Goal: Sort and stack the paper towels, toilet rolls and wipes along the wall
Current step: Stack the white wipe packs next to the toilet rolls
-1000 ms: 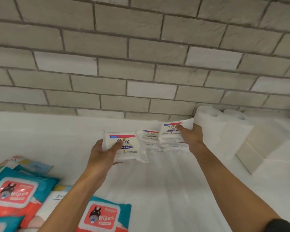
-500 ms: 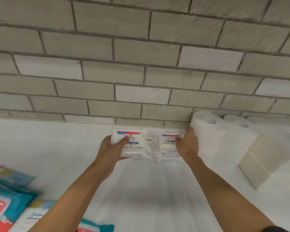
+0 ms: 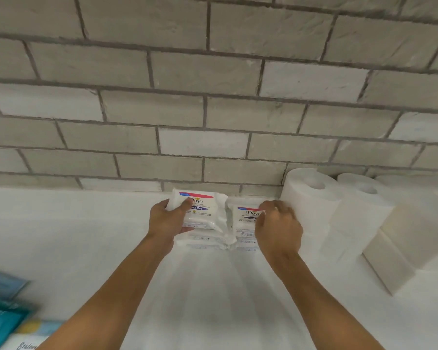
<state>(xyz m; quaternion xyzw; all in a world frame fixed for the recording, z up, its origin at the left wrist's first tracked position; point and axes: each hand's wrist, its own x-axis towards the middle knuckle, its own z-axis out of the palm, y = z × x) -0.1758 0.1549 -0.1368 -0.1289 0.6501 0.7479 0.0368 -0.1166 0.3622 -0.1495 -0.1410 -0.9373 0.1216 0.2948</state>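
Wipes in blurred teal packs [image 3: 3, 319] wait at the lower left. Left hand [image 3: 166, 218] grips the left Dove pack [image 3: 200, 210] atop its pile at the wall [image 3: 213, 122]; lower it flat, edges flush. Right hand [image 3: 278, 226] seems to pinch the right Dove pack [image 3: 247, 218], just beside the toilet rolls [image 3: 311, 198]; keep that pile steady.

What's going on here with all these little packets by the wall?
A person is stacking white wipe packs at the foot of the brick wall. The left hand grips the left Dove pack atop one pile; the right hand holds the right Dove pack atop the neighbouring pile, beside upright paper rolls. Blue wipe packs wait, blurred, at lower left.
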